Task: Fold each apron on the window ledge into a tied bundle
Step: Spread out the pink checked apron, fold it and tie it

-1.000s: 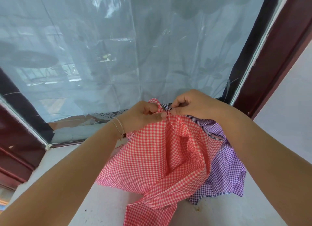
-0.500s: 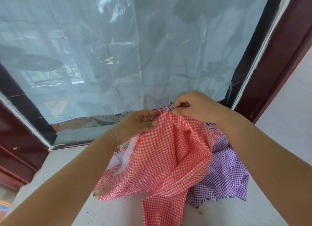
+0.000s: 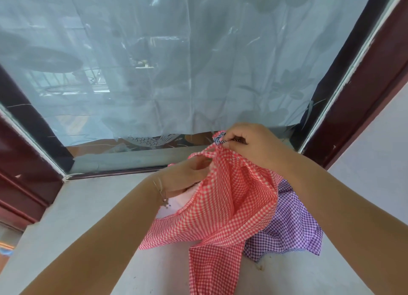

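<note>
Red-checked apron (image 3: 220,211) pinched at top by right hand (image 3: 254,147), left hand (image 3: 187,175) beneath

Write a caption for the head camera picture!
Two hands, right and left, lift a red checked apron above a purple one.

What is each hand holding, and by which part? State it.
The right hand pinches the red checked apron at its gathered top edge, with a dark striped strip. The left hand is partly hidden behind the cloth; its grip cannot be told.

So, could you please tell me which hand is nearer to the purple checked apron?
Right. The right hand pinches cloth above the purple checked apron, its forearm passing directly over it; the left hand is across the red checked apron, farther away.
</note>
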The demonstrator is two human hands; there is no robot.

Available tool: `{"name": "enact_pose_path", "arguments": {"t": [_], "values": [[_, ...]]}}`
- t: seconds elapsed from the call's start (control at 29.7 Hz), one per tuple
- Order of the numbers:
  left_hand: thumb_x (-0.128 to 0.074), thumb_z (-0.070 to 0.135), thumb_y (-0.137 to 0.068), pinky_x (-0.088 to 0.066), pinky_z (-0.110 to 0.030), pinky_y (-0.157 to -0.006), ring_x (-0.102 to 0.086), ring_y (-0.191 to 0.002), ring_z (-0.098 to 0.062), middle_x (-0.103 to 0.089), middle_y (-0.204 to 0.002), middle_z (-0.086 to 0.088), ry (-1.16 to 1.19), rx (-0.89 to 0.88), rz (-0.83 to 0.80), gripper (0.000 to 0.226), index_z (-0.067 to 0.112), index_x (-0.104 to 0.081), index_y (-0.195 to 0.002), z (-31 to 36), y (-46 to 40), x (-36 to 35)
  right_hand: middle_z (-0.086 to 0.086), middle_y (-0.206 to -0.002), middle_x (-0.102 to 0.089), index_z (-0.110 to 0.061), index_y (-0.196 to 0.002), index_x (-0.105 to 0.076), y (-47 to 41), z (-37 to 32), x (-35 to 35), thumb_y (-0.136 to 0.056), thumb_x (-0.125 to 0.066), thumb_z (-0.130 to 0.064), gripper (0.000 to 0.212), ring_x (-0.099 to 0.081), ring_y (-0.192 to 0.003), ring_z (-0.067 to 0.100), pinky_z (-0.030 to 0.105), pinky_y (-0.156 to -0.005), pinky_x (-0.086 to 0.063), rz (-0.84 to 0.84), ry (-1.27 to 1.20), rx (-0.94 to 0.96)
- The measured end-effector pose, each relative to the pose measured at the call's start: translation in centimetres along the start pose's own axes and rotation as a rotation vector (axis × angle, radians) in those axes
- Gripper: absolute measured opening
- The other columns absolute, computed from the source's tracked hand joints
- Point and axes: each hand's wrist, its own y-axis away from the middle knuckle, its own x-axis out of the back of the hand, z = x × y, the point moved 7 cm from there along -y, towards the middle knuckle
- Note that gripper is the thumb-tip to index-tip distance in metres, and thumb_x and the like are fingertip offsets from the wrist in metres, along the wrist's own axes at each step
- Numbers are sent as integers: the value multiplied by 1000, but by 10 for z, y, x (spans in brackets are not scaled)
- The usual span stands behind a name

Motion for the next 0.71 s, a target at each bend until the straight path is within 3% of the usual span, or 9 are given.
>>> {"name": "enact_pose_path", "arguments": {"t": [0.07,0.13,0.24,0.3,0.37,0.47,0.54,0.61,0.71], "values": [[-56,17,-94,-50,-20,-94,-63,-100,1,-68,-108,7,-127,-53,131,32,31,-49,-122,1,-9,-3,-16,-89,-63,-20,-93,-72,3,1,-6,-88,-66,-20,7,-60,-82,1,15,-76,-45,2,11,15],[-60,15,-92,-50,-15,-89,-61,-83,13,-66,-95,18,-235,-91,264,29,36,-51,-110,4,-11,6,-19,-89,-61,-19,-93,-72,4,1,-9,-89,-66,-17,8,-59,-82,-1,9,-74,-42,23,1,26],[-51,19,-98,-43,-3,-84,-55,-89,21,-57,-103,30,-349,-152,304,29,42,-48,-116,2,-8,17,-16,-88,-64,-18,-91,-72,6,4,-6,-88,-66,-17,6,-60,-81,1,12,-73,-45,67,-41,25],[-48,19,-98,-44,-10,-89,-55,-94,15,-58,-104,32,-369,-152,356,32,50,-48,-109,-1,-3,21,-12,-88,-66,-18,-91,-72,7,6,-6,-88,-67,-18,6,-60,-81,2,15,-76,-47,64,-45,17],[-52,20,-97,-49,-28,-95,-60,-96,7,-64,-104,29,-368,-184,546,32,52,-56,-103,-1,5,36,-13,-89,-66,-20,-89,-72,9,7,-4,-88,-67,-18,5,-61,-83,0,10,-77,-45,52,-88,-11],[-45,35,-99,-29,-23,-105,-45,-130,-14,-51,-140,6,-385,137,339,35,28,-53,-133,-3,7,35,-18,-88,-66,-33,-84,-68,9,5,-2,-88,-67,-21,13,-60,-83,-5,3,-73,-40,18,-123,-47],[-43,36,-100,-28,-19,-101,-43,-128,-17,-46,-144,-3,-456,255,261,43,18,-48,-138,-11,8,42,-21,-87,-65,-38,-83,-65,7,2,-3,-87,-67,-22,17,-60,-82,-8,2,-73,-40,-31,-134,-71],[-44,46,-95,-35,-33,-105,-49,-116,-20,-55,-132,-1,-695,73,385,41,23,-57,-126,7,7,43,-23,-86,-66,-39,-83,-65,7,-1,-5,-87,-68,-21,18,-61,-81,-9,5,-77,-41,-73,-160,-88],[-40,58,-79,-42,-41,-87,-48,-97,-22,-55,-103,1,-1103,-206,661,40,26,-55,-97,19,10,34,-23,-83,-67,-37,-83,-67,4,-6,-8,-86,-69,-21,17,-63,-80,-8,9,-78,-44,-91,-185,-102]]}}
